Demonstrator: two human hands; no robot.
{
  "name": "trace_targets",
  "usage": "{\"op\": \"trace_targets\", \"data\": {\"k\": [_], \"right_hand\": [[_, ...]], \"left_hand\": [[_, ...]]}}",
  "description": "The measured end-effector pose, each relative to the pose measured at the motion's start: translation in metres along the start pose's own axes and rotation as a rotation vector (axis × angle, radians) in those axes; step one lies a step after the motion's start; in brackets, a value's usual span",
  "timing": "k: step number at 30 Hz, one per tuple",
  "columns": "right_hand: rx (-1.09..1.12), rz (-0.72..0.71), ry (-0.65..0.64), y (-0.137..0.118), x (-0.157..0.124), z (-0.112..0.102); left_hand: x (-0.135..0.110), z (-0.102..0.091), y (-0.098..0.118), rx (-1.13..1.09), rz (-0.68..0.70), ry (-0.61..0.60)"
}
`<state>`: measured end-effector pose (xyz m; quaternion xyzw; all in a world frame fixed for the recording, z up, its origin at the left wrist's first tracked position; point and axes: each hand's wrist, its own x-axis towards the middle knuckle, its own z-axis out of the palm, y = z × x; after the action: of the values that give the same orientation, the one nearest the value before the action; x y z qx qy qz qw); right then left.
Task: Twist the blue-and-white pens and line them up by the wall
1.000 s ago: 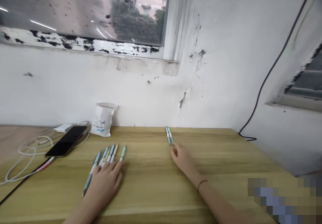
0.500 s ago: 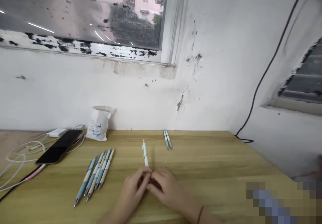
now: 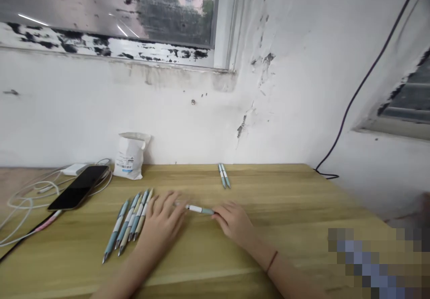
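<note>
A white and blue-green pen (image 3: 200, 210) lies nearly level between my two hands, over the middle of the table. My right hand (image 3: 235, 222) pinches its right end between thumb and fingers. With fingers spread and a little blurred, my left hand (image 3: 163, 218) is palm down by the pen's left end, which is smeared by motion. Just left of that hand, several pens (image 3: 116, 232) in blue-green, white and cream lie side by side, their tips pointing toward me. Two more pens (image 3: 224, 176) lie together farther back.
The wooden table (image 3: 285, 209) meets a white wall at the back. A white packet (image 3: 129, 155) stands by the wall. At the left are a black phone (image 3: 79, 188), a white charger (image 3: 74, 169) and tangled cables (image 3: 32, 196). A black cord (image 3: 352, 95) hangs at the right.
My hands were together around the upright-looking pen. Now they are apart, the left one opened and moved left toward the row of pens. The pen has turned sideways in my right hand.
</note>
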<state>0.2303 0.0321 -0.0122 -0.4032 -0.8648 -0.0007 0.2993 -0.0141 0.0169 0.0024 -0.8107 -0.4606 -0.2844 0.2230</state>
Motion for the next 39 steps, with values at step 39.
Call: {"op": "trace_targets", "data": {"k": [39], "right_hand": [[0.084, 0.055, 0.022, 0.01, -0.001, -0.006]], "left_hand": [[-0.004, 0.003, 0.017, -0.128, -0.037, -0.221]]}}
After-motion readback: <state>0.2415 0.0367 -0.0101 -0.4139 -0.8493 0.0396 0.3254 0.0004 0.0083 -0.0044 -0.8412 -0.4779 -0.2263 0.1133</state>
